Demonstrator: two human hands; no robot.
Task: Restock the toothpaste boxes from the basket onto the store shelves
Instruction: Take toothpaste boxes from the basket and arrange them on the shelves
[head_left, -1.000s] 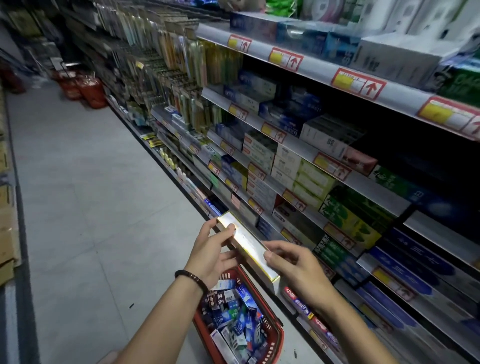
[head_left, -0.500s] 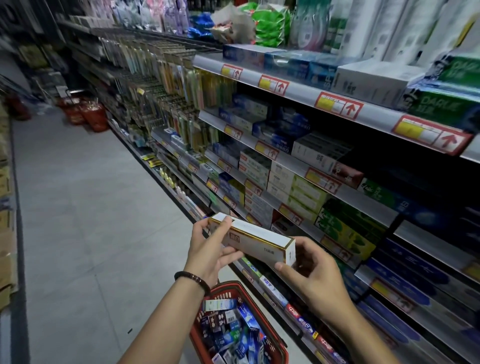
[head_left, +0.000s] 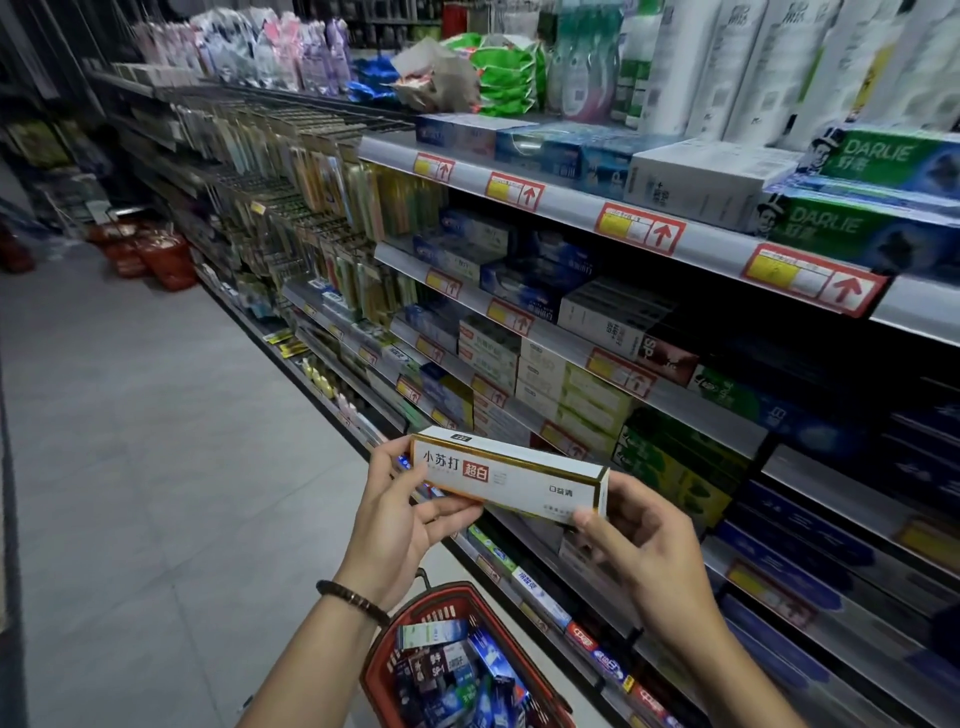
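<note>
While the left hand (head_left: 397, 512) pinched one end of the white toothpaste box (head_left: 506, 475) and the right hand (head_left: 636, 540) gripped the other, the box lay nearly level in front of the shelves (head_left: 571, 205) on the right. Below the wrists, near the person, stood the red basket (head_left: 457, 605), holding more boxes. Two further red baskets (head_left: 156, 254) sat far down the aisle.
</note>
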